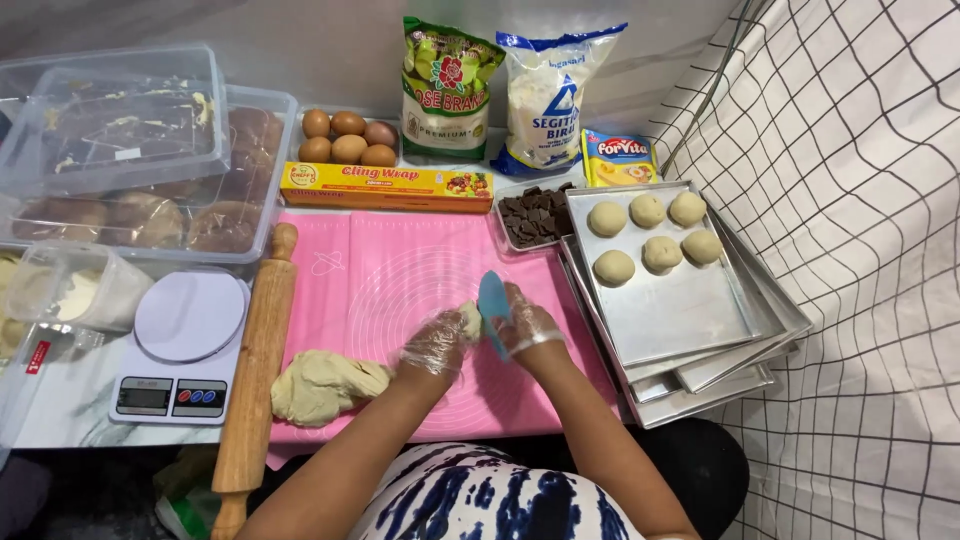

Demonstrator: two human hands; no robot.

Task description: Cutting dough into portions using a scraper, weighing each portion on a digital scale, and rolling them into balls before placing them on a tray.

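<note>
Both my hands wear thin clear plastic gloves over a pink silicone mat (400,270). My left hand (435,345) holds a small piece of pale dough (470,320) near the mat's middle. My right hand (525,325) grips a blue plastic scraper (494,312) with its blade standing against that piece. A large lump of the same dough (325,385) lies on the mat's front left, clear of both hands. Several round dough balls (650,240) sit on the top metal tray (680,305) to the right.
A wooden rolling pin (258,370) lies along the mat's left edge beside a white kitchen scale (183,345). Behind the mat are a cling film box (385,187), brown eggs (348,138), two flour bags, a chocolate tub (530,218), and plastic boxes of bread at left.
</note>
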